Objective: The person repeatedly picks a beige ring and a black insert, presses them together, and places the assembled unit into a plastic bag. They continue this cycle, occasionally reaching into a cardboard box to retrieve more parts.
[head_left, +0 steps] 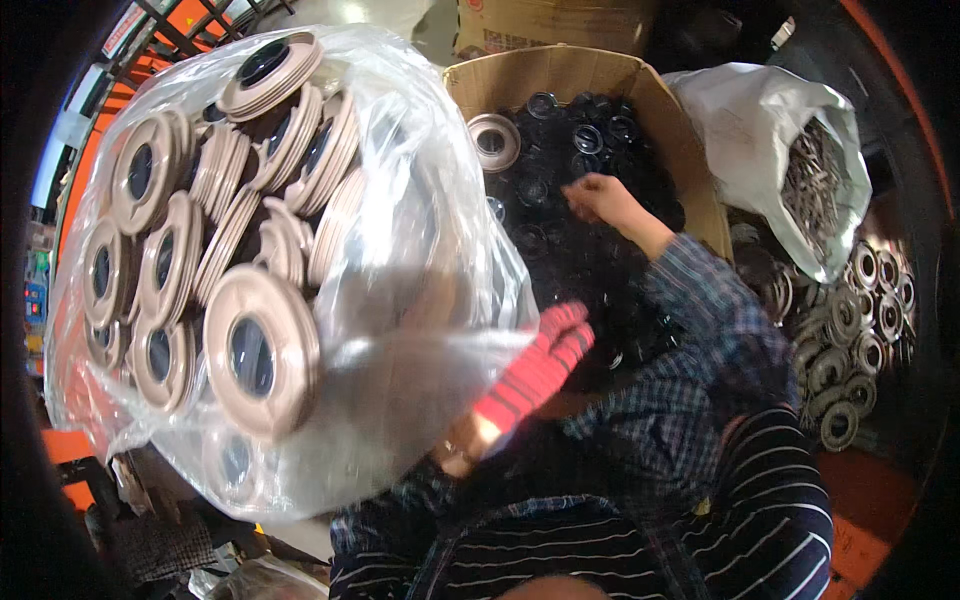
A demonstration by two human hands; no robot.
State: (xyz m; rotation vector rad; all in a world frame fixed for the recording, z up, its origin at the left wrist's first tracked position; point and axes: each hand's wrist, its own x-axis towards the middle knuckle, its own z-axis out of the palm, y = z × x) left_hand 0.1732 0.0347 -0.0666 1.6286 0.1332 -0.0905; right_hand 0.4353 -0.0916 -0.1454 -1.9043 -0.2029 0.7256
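Note:
My right hand (605, 200) is bare and hangs over a cardboard box (690, 180) of black, glossy round parts (590, 230). Its fingers are curled and pinched together; whatever may be between them is too small to make out. My left hand (535, 375), in a red glove with dark stripes, reaches over the box's near left side, fingers stretched out and slightly blurred. No object shows in it. A beige ring with a dark centre (493, 142) lies among the black parts at the box's left wall.
At left, a large clear plastic bag (400, 230) holds several beige rings with dark centres (262, 352), stacked and tilted. A white sack (745, 120) of small greyish pieces (815, 185) stands at right. Beneath it lies a heap of metallic-looking rings (845, 350). Another cardboard box (550, 25) stands behind.

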